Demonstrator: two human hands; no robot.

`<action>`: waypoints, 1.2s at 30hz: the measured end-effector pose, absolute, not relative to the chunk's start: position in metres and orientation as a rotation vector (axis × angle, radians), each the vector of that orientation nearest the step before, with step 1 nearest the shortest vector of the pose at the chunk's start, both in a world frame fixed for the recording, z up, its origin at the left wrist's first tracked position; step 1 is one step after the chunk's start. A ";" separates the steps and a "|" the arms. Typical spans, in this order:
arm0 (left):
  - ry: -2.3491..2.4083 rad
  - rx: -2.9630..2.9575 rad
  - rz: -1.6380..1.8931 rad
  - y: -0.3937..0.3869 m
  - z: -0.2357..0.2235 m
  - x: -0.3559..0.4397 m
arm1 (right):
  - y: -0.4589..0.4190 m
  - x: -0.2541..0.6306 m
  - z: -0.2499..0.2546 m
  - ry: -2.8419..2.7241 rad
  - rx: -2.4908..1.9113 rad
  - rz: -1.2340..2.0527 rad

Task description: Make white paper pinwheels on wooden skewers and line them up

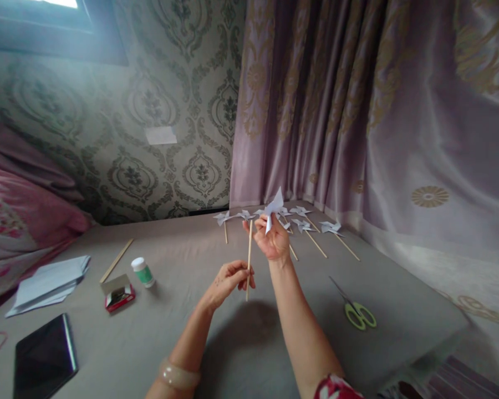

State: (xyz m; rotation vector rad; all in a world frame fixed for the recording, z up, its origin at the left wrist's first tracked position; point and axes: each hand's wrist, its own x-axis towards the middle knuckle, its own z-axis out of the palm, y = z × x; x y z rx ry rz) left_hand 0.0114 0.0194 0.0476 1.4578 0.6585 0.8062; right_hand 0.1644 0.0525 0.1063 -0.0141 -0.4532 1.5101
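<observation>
My left hand is closed around the lower part of a thin wooden stick, which stands nearly upright. Close to the stick's top, my right hand pinches a folded white paper pinwheel. Whether the pinwheel is joined to the stick cannot be made out. Behind my hands, several finished-looking paper pinwheels on sticks lie on the grey surface, among them one at the left and one at the right; my right hand partly hides some of them.
Scissors with green handles lie to the right. On the left are a white-capped bottle, a small red box, a flat wooden strip, white paper sheets and a dark tablet. A curtain borders the back right.
</observation>
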 end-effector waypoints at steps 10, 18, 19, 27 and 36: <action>0.731 1.361 0.949 0.020 0.058 0.025 | 0.059 0.147 0.098 -0.445 -0.159 1.408; 0.800 1.148 1.347 0.024 0.080 0.051 | 0.054 0.153 0.099 -0.531 -0.271 1.341; 0.768 1.095 1.340 0.023 0.082 0.050 | 0.053 0.157 0.100 -0.524 -0.281 1.336; 0.630 0.855 1.373 0.021 0.094 0.035 | 0.054 0.159 0.099 -0.460 -0.308 1.428; 0.574 0.845 1.315 0.023 0.098 0.029 | 0.059 0.151 0.080 -0.665 -0.324 1.527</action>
